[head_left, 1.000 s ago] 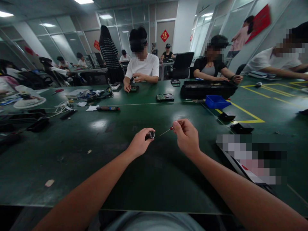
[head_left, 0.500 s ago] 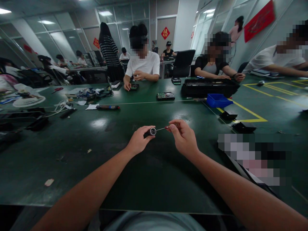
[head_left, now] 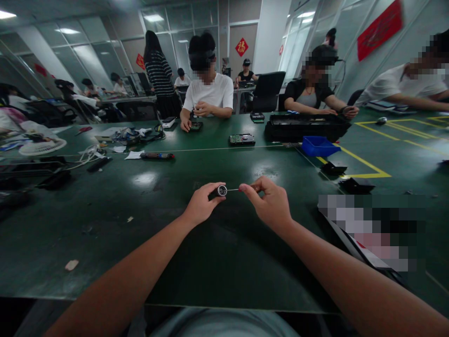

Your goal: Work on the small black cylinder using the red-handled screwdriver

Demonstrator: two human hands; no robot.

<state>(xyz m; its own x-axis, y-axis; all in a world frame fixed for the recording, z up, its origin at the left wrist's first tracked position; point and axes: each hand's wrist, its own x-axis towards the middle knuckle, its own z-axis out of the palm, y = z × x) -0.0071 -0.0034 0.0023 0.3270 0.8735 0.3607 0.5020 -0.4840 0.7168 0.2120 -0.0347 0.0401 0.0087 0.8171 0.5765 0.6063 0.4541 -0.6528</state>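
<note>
My left hand [head_left: 201, 204] is closed around a short black cylinder with a silver-rimmed round end [head_left: 221, 190], which looks like a small flashlight. That round end faces toward me and to the right. In my right hand [head_left: 271, 201] is a thin screwdriver [head_left: 233, 190], pinched between thumb and fingers, its handle mostly hidden by them. Its metal shaft points left, and the tip meets the rim of the cylinder's open end; whether it goes inside I cannot tell. Both hands are held above the green table [head_left: 224, 262].
A blue bin [head_left: 320, 146], a long black housing [head_left: 307, 127] and a hard drive [head_left: 242, 139] sit across the table. Black pieces [head_left: 357, 186] and a blurred-out flat item [head_left: 372, 234] lie at right. Cables [head_left: 91, 155] and parts clutter the left. Co-workers sit opposite.
My right hand has turned and dropped slightly, so the screwdriver lies more nearly level against the cylinder. My left hand has hardly moved.
</note>
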